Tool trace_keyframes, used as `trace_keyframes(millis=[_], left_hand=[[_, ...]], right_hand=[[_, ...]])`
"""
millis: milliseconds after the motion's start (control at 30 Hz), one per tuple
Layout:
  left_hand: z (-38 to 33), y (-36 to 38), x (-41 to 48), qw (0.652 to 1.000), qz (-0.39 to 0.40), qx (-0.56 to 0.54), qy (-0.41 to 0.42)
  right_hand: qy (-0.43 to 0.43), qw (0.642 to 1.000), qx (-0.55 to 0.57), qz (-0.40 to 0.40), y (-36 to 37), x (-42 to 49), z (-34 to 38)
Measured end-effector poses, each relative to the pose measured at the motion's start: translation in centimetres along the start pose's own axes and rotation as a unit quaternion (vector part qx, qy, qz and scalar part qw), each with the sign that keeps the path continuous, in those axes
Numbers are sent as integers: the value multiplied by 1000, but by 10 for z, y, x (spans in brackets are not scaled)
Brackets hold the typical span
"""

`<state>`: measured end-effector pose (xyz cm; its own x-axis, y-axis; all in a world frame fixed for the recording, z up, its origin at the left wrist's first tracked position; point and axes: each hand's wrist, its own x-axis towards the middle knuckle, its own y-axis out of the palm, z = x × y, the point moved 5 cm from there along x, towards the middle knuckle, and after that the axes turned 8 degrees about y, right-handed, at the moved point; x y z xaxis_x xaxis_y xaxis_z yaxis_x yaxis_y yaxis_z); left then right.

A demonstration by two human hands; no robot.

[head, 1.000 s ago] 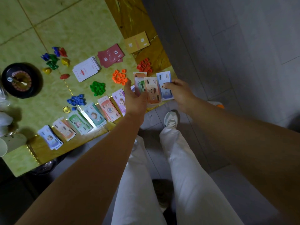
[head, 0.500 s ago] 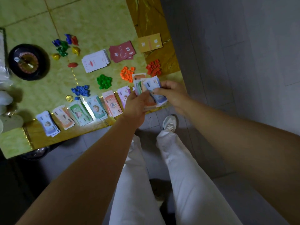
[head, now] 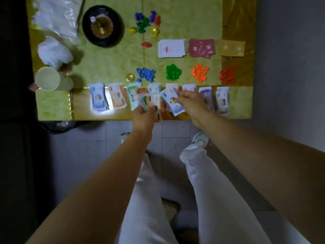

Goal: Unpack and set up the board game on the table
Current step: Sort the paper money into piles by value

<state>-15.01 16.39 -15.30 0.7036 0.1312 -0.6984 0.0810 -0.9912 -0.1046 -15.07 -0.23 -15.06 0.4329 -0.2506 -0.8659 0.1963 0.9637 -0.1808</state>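
My left hand [head: 145, 116] grips a fanned stack of play money [head: 152, 103] above the table's near edge. My right hand [head: 190, 103] pinches a single blue banknote [head: 171, 101] beside that stack. Several sorted piles of banknotes [head: 98, 99] lie in a row along the near edge of the green table [head: 109, 67]. Behind them sit heaps of blue tokens [head: 146, 74], green tokens [head: 173, 72], orange tokens [head: 200, 72] and red tokens [head: 227, 76]. White cards [head: 172, 48], red cards [head: 201, 48] and yellow cards [head: 232, 48] lie further back.
A black roulette wheel [head: 102, 26] stands at the back left, with small coloured pawns [head: 145, 22] to its right. A paper cup [head: 51, 80], crumpled white plastic [head: 54, 18] and a gold coin [head: 130, 78] are on the left. My legs and grey floor are below.
The view swung so the table now lies straight ahead. Both hands shifted left along the row of money piles, and my right hand has drawn the blue note away from the stack.
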Motion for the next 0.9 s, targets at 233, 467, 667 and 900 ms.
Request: trace_keyframes(millis=[233,467,667,900], left_hand=[[-20,-140,35,997,-64,-28,22],[-29,-226,74,994,-95,-47,39],[-26,-244,100,996,-50,-77,20],[-19,-245,106,996,-21,-83,-18]], right_hand=[[-3,999,13,30,141,-14,20],[-43,996,-68,-45,243,11,37],[-111,957,-195,-182,273,32,39],[-110,941,-257,-191,275,33,31]])
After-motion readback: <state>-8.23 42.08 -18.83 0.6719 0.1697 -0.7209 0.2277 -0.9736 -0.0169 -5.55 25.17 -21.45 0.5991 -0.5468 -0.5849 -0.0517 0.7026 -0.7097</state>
